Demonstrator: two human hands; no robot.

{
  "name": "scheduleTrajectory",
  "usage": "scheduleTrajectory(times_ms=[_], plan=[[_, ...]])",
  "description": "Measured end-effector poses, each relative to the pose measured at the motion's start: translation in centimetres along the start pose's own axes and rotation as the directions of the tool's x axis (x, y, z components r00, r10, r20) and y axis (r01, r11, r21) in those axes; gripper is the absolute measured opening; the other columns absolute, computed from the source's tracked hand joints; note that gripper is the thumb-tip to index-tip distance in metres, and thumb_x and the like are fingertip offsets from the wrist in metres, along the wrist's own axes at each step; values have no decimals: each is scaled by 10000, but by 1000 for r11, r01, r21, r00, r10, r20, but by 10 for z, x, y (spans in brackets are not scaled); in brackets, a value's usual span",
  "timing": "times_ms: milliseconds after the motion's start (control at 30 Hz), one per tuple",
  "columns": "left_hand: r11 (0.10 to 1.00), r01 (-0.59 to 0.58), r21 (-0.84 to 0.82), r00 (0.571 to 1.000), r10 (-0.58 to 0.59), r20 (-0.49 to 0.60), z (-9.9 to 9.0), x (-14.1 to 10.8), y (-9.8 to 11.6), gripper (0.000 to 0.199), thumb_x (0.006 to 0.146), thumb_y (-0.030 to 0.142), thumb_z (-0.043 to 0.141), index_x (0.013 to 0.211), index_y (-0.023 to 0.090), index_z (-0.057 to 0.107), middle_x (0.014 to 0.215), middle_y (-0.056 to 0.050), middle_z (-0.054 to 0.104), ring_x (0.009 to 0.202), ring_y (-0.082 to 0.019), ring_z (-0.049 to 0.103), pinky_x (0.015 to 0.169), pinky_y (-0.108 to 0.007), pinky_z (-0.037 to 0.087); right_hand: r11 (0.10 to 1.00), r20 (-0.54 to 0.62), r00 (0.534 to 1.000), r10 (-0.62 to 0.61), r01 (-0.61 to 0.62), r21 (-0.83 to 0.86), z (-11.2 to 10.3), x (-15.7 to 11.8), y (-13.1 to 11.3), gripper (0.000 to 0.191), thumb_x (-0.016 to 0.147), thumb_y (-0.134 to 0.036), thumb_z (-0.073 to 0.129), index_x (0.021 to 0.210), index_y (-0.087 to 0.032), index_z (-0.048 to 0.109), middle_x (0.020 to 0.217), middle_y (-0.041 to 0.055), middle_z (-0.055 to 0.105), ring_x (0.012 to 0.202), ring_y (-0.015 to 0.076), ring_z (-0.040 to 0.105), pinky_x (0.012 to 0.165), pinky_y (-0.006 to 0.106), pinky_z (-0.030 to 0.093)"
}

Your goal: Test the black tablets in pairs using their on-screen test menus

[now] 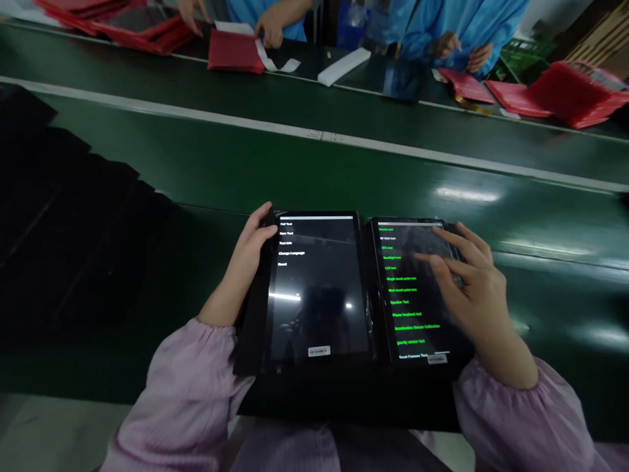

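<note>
Left tablet (317, 301) and right tablet (410, 308) lie side by side on the green counter (295, 157). The left hand (248, 252) grips the left one's upper side; the right hand (474, 285), fingers extended, holds nothing above the other. Opposite, blue-clad workers (472, 26) face red packets (236, 52). Screens read "Full Test", "Reset" and, in green, "Speaker Test".

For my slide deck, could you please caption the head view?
Left hand at the edge of one tablet, right hand over another tablet listing mostly green test names.

White glare streaks the left tablet (314, 321) and green worktop (295, 170) in otherwise dim light.
</note>
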State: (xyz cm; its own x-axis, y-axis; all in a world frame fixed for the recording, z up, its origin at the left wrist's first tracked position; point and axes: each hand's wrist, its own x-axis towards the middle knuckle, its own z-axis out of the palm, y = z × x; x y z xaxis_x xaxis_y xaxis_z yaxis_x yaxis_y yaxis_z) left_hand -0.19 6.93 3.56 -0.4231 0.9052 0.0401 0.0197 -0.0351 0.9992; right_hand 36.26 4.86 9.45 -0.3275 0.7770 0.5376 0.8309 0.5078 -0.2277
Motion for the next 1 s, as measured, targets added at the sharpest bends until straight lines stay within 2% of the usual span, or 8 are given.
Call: scheduleTrajectory(times_ms=[100,333,467,600,833,933,1000], plan=[[1000,5,-10,1000,-5,16,0,-1,-1,588,783,372,709,1360,259,739,1566,-96,675,1598,-366,463,1335,-512,355,999,11,999,-31,31,-10,-1,-3,0,374,1127,-424,533,1086,-312,887,1434,63,762,1497,375,590,1154,624,582],[1000,5,-17,1000,-5,11,-2,1,-7,603,751,343,752,1350,272,747,1516,-90,714,1562,-371,508,1299,-499,411,997,6,998,-65,65,-33,3,-6,5,366,1133,-387,515,1169,-325,874,1460,64,745,1491,368,593,1151,638,588],[1000,-5,-29,1000,5,8,-3,1,-7,604,742,336,746,1340,253,745,1514,-103,711,1568,-376,495,1282,-497,434,996,21,996,-85,86,-38,7,-5,5,387,1136,-422,502,1164,-326,875,1474,67,733,1504,382,578,1134,633,594],[998,-9,-57,999,12,52,-3,0,-8,677,716,339,757,1382,233,712,1526,-121,691,1583,-405,465,1266,-516,456,996,13,996,-87,87,-31,5,-5,4,417,1141,-454,493,1125,-303,882,1460,80,744,1516,397,565,1114,626,596],[995,-1,-102,994,12,108,-7,-8,-13,810,699,297,814,1493,260,654,1588,-104,644,1556,-413,501,1240,-475,484,999,-95,995,37,-37,2,-12,-16,5,406,1143,-447,504,1120,-273,870,1361,100,793,1397,361,687,1097,598,606],[995,45,-90,989,-31,146,-10,-10,-14,932,662,297,869,1555,286,604,1650,-99,592,1582,-425,466,1240,-481,485,991,-109,986,130,-127,37,-18,-26,4,402,1139,-447,507,1110,-276,869,1347,103,796,1379,350,702,1108,581,605],[993,90,-75,985,-77,157,-13,-10,-13,1039,614,296,914,1592,299,564,1680,-110,560,1584,-431,466,1238,-489,489,972,-142,962,232,-223,76,-22,-34,5,408,1132,-469,512,1085,-282,871,1343,97,797,1365,347,711,1117,579,598]])
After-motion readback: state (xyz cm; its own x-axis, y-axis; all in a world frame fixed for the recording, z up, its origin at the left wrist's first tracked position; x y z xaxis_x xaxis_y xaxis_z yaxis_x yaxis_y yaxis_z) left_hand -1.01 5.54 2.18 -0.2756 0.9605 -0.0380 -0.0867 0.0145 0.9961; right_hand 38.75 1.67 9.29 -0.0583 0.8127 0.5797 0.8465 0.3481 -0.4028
